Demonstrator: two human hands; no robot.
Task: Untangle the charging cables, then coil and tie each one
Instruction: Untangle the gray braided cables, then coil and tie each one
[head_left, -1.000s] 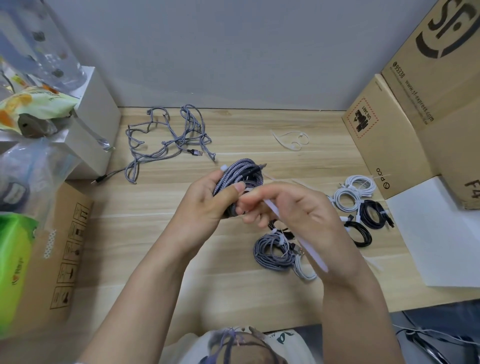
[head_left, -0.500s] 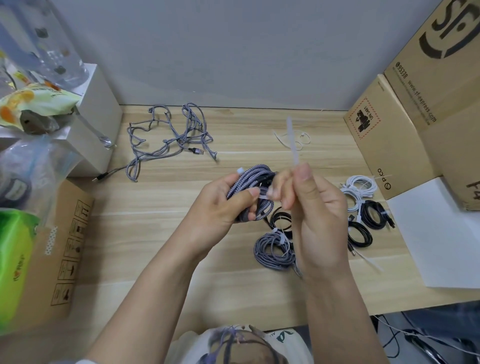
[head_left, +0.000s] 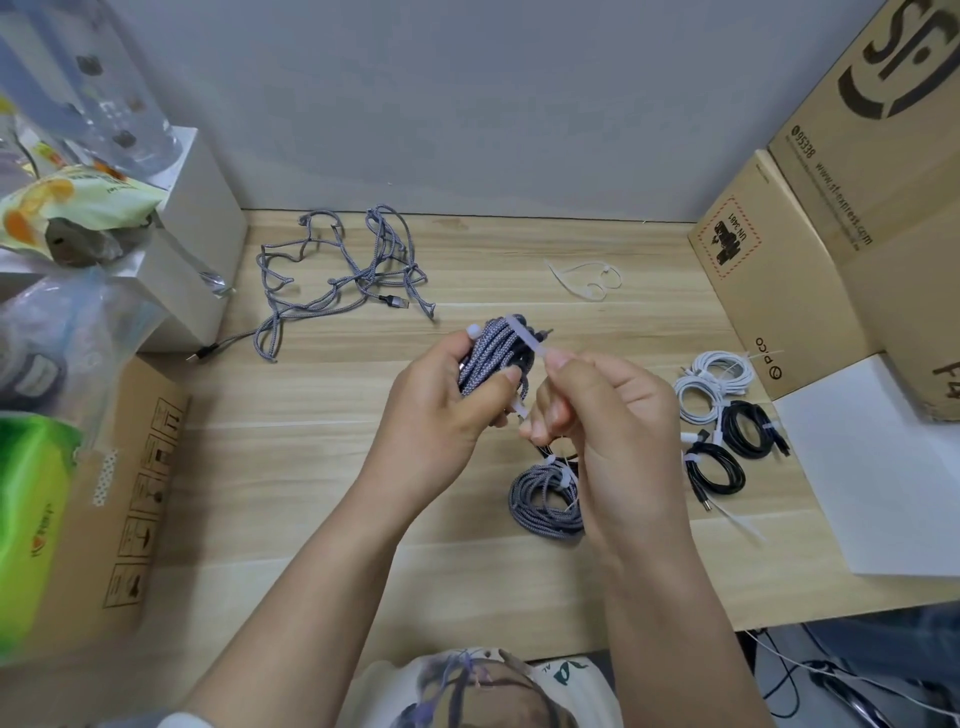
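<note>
Above the middle of the wooden desk (head_left: 322, 467), the left hand (head_left: 441, 410) grips a coiled grey braided cable (head_left: 493, 353), fingers and thumb curled round the bundle and holding it clear of the desk. A white zip tie (head_left: 524, 338) lies across the top of that coil, and the right hand (head_left: 608, 415) pinches its end between thumb and forefinger just beside the coil; another bit of white tie shows under the left thumb. Directly below the right hand, on the desk, rests a finished grey braided coil (head_left: 540, 501) with white ties on it, partly hidden by the wrist. To the right of the hands, near the cardboard box (head_left: 769, 291) at the desk's right edge, lie two white coiled cables (head_left: 714, 379) and two black coiled cables (head_left: 732, 447), each bound with a white tie. At the far side of the desk, left of the hands, a loose grey braided cable (head_left: 337, 280) sprawls in a tangle, one plug end reaching toward the white box (head_left: 192, 249) on the left. A spare looped zip tie (head_left: 587, 280) lies on the far side of the desk, beyond the hands.
</note>
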